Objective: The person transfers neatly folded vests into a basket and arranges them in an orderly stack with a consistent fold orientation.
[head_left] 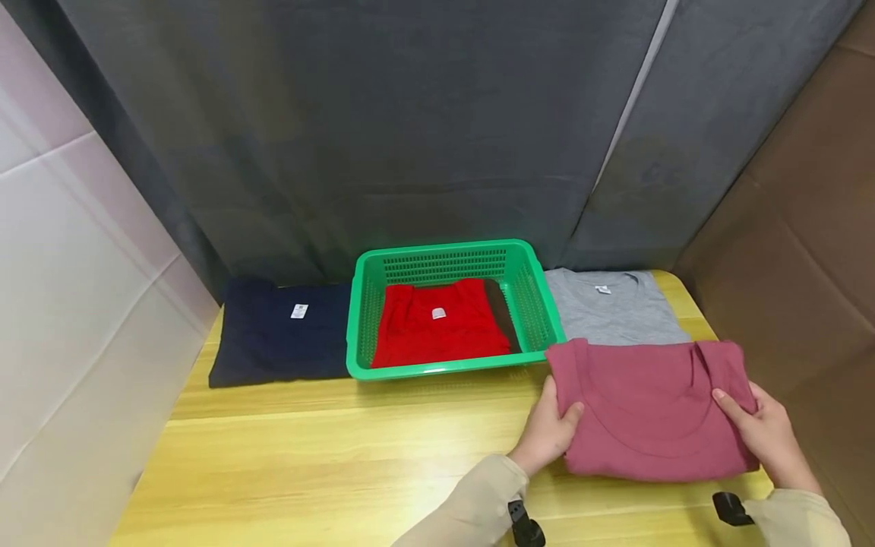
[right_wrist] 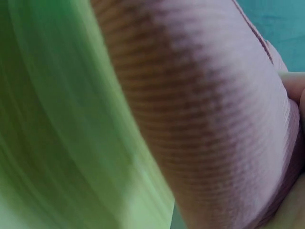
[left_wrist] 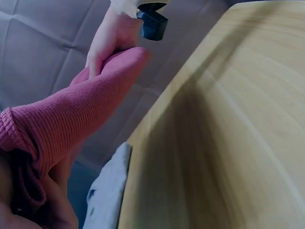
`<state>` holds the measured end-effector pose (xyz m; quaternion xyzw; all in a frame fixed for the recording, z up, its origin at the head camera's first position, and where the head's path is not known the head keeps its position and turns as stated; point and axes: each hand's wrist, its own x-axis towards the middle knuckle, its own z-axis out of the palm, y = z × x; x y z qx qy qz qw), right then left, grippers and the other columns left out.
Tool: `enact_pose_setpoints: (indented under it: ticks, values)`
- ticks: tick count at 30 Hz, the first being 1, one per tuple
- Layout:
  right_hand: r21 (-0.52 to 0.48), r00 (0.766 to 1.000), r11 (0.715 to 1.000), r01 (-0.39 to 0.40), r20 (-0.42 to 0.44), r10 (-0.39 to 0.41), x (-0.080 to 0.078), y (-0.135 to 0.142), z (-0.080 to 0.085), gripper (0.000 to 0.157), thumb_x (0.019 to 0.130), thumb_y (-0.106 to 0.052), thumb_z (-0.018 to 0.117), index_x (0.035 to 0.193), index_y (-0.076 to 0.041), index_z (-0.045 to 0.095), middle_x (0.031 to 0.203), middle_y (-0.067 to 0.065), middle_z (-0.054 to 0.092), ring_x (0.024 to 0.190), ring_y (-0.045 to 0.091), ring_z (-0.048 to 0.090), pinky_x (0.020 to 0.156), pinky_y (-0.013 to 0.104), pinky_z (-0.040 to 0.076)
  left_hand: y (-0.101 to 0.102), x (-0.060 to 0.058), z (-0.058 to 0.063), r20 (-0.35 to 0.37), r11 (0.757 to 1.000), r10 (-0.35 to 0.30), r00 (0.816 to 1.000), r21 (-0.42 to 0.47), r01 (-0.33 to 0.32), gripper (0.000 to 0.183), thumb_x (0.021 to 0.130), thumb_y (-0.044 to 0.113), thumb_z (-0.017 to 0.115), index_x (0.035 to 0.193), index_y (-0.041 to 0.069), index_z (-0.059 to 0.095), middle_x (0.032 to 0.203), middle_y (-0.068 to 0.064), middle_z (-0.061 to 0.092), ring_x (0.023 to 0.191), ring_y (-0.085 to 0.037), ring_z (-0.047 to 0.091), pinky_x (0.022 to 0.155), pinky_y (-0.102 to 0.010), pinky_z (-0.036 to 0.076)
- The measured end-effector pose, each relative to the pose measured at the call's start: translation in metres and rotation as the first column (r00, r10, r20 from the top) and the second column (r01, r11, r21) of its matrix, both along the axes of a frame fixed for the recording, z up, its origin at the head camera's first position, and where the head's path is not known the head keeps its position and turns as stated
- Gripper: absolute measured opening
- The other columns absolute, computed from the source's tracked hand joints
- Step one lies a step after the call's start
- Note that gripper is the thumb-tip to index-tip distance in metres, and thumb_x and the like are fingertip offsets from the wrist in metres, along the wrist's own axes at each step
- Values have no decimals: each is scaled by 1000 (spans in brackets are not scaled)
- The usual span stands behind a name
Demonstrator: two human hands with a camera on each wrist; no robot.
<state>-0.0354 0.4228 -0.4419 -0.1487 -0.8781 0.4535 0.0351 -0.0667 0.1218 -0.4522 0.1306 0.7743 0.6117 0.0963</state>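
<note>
Both hands hold a folded dusty-pink shirt [head_left: 649,410] at its two sides, in front of the grey shirt. My left hand [head_left: 549,429] grips its left side, thumb on top and fingers beneath. On the opposite side my right hand [head_left: 769,433] pinches the cloth the same way, thumb on the upper face. In the left wrist view the folded shirt [left_wrist: 81,114] hangs raised above the wooden table, which carries a shadow. Its folded edge [right_wrist: 205,114] fills much of the right wrist view, with part of the right hand at the frame's right side.
A green basket [head_left: 451,370] at the back middle contains a folded red shirt [head_left: 444,327] and a dark brown one [head_left: 502,311]. Left of it lies a folded navy shirt [head_left: 280,342]; right of it, a grey shirt [head_left: 615,311]. A dark curtain [head_left: 410,129] stands behind the table [head_left: 307,463].
</note>
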Motion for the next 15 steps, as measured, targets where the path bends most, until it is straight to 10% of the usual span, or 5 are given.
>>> enact_pose_setpoints:
  ticks: [15]
  values:
    - [-133, 999, 990, -38, -39, 33, -14, -25, 17, 21, 91, -26, 55, 100, -44, 50, 76, -28, 56, 65, -4, 54, 55, 19, 45, -25, -10, 16, -34, 1000, 15, 999, 22, -15, 35, 92, 16, 51, 123, 7, 40, 108, -10, 58, 99, -18, 57, 83, -27, 45]
